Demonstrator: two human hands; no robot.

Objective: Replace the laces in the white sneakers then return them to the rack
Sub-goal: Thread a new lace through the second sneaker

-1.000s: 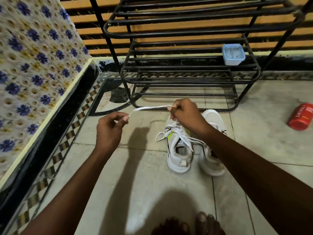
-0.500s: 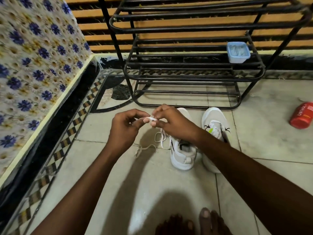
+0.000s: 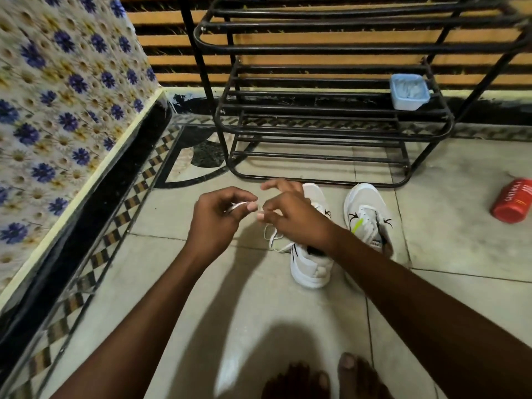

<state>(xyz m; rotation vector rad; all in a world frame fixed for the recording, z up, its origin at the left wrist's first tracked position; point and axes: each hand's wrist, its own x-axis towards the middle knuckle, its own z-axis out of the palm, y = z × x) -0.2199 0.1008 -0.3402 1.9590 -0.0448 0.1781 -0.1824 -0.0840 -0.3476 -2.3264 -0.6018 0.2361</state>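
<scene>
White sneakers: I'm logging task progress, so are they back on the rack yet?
No, both white sneakers stand on the floor tiles in front of the black metal rack.

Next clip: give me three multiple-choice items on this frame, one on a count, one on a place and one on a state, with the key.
1. How many sneakers stand on the floor?
A. one
B. two
C. three

2. Where is the blue tub?
A. on the floor
B. inside a sneaker
C. on a shelf of the rack

3. What is the left hand doing?
A. pinching the lace
B. lying flat on the floor
C. gripping the rack

Key:
1 B: a pair stands side by side in front of the rack.
2 C: the tub sits at the right end of a shelf.
3 A: its thumb and fingers close on the white lace end.
</scene>
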